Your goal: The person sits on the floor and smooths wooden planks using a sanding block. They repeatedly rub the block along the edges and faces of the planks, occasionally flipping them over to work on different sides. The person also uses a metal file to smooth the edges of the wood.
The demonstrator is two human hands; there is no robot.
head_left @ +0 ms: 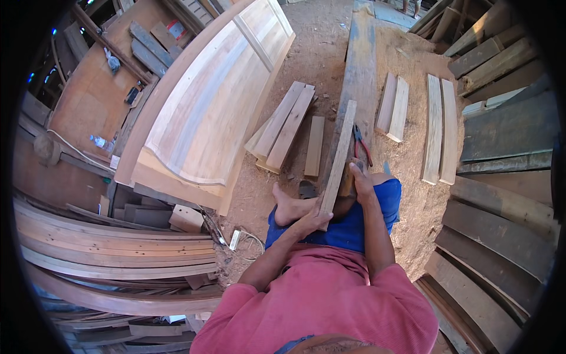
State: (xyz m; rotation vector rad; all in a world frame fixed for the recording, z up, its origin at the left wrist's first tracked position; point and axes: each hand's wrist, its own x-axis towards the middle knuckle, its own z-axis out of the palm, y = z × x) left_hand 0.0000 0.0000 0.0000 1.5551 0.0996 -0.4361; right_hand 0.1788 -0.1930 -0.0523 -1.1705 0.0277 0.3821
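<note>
a person in a red shirt [318, 280] and blue shorts [383, 203] sits with a pale wooden strip [340, 153] angled over the lap, its far end above a long, worn plank counter [361, 65]. the left hand [318, 220] has its fingers clamped around the strip's near end. the right hand [361, 180] is curled just beside the strip's right edge; whether its fingers close on the wood or on something below it, one cannot tell. red-handled pliers [358, 140] lie on the counter, their grips close to that hand.

on the dusty ground to the left, a small stack of boards [292, 131] sits near a lone short board [314, 144]; to the right rest a shorter pair of strips [399, 109] and a longer pair of strips [433, 127], each pair side by side. a large wooden panel [209, 103] with a raised border stands out at far left.

the pieces on the ground appear sawn to shape, and none looks joined to another. the strip in hand likewise seems cut but unattached, which suggests that any assembly remains undone; how finished its faces are is too small to judge.
</note>
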